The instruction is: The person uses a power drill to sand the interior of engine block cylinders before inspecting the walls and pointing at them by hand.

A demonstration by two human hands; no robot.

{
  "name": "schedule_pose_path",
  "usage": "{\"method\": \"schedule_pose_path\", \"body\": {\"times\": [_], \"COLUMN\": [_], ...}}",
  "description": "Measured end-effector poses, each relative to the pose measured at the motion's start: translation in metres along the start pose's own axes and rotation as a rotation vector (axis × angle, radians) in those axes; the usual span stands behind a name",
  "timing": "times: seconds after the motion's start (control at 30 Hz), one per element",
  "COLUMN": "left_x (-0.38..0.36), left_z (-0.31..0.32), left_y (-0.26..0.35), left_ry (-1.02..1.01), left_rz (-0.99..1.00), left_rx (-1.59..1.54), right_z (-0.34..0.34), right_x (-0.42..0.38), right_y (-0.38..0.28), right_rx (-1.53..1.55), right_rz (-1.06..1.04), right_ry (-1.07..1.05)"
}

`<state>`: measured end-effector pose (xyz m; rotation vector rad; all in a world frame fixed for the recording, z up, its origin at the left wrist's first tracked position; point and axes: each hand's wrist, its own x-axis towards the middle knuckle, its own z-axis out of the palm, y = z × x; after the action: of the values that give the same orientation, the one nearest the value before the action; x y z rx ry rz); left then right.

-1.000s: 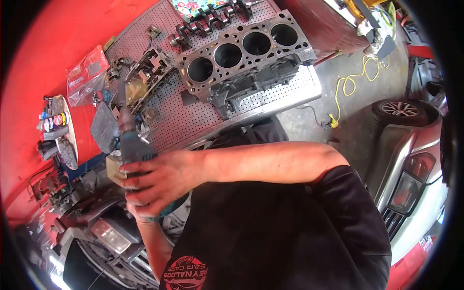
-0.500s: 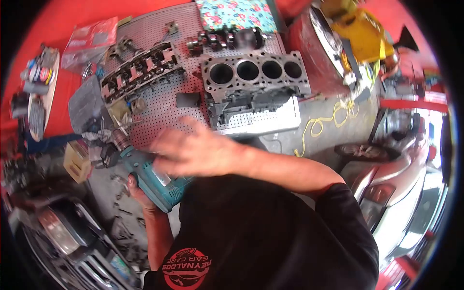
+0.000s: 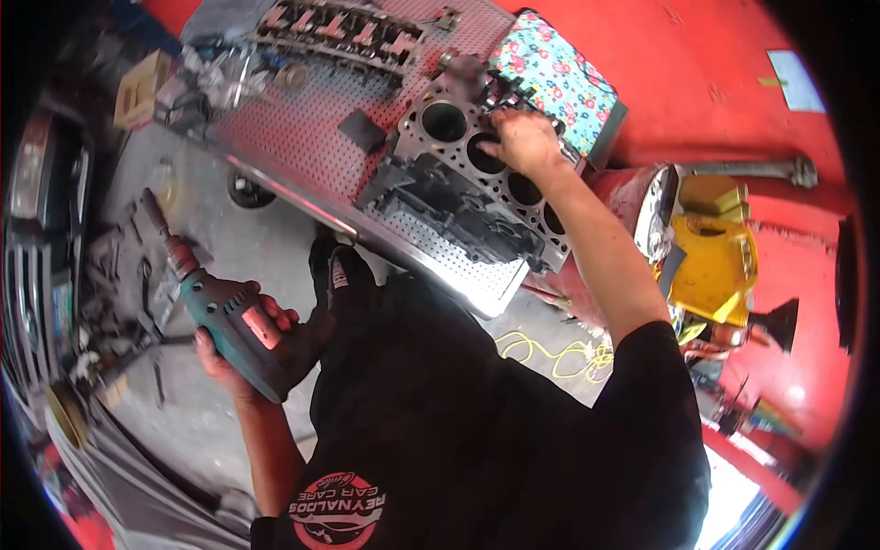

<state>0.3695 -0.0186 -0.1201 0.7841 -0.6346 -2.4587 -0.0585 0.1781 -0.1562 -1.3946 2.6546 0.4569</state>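
Observation:
My left hand [image 3: 225, 362] is wrapped around the body of a teal drill [image 3: 229, 321], whose long bit points up and left over the floor. My right hand [image 3: 527, 142] reaches over the engine block [image 3: 500, 188], beside a cylinder bore, with its thumb and fingers apart. Its fingertips are near the crankshaft [image 3: 504, 90] behind the block; whether they touch the block is unclear. The block lies on a perforated metal table [image 3: 293, 137].
A cylinder head [image 3: 339, 37] lies at the table's back left, with a dark square pad [image 3: 362, 131] nearer. A floral-covered item [image 3: 555, 78] lies behind the crankshaft. Right of the table are a red drum [image 3: 632, 197], a yellow container [image 3: 720, 266] and yellow cord [image 3: 559, 353].
The view has turned and shifted right. My right hand has gone from beside the drill to over the engine block. The drill, in my left hand, is now farther from the table.

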Motion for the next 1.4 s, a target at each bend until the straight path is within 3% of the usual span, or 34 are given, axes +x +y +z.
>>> {"method": "schedule_pose_path", "body": {"times": [0.17, 0.37, 0.53, 0.63, 0.7, 0.87, 1.07, 1.17, 1.2, 1.3, 1.4], "left_x": [-0.088, -0.138, -0.162, -0.182, -0.196, -0.226, -0.257, -0.273, -0.278, -0.292, -0.304], "left_z": [-0.01, -0.028, -0.059, -0.055, -0.054, -0.011, 0.029, 0.04, 0.04, 0.037, 0.03], "left_y": [-0.055, -0.055, -0.047, -0.063, -0.082, -0.168, -0.264, -0.292, -0.3, -0.318, -0.328], "left_ry": [0.114, 0.294, 0.377, 0.36, 0.314, 0.413, 0.567, 0.588, 0.59, 0.633, 0.669], "left_rz": [0.053, 0.14, 0.175, 0.271, 0.319, 0.381, 0.272, 0.262, 0.268, 0.308, 0.349], "left_rx": [-0.023, -0.072, 0.031, -0.022, -0.015, -0.12, -0.203, -0.209, -0.229, -0.265, -0.294], "right_z": [-0.003, 0.004, 0.003, 0.005, 0.005, -0.001, -0.008, -0.018, -0.008, -0.016, -0.018], "right_x": [0.014, 0.019, 0.026, 0.017, 0.015, 0.003, -0.003, 0.008, 0.017, 0.028, 0.029], "right_y": [0.008, 0.024, 0.031, 0.046, 0.05, 0.042, 0.006, -0.002, 0.006, 0.002, 0.004], "right_rx": [-0.101, -0.022, -0.001, 0.246, 0.393, 0.296, -0.059, -0.245, -0.315, -0.433, -0.451], "right_rz": [-0.19, -0.345, -0.274, -0.326, -0.225, -0.21, -0.249, -0.324, -0.446, -0.539, -0.576], "right_ry": [-0.034, -0.003, -0.169, 0.04, 0.032, 0.074, 0.048, 0.041, 0.186, 0.074, 0.094]}}
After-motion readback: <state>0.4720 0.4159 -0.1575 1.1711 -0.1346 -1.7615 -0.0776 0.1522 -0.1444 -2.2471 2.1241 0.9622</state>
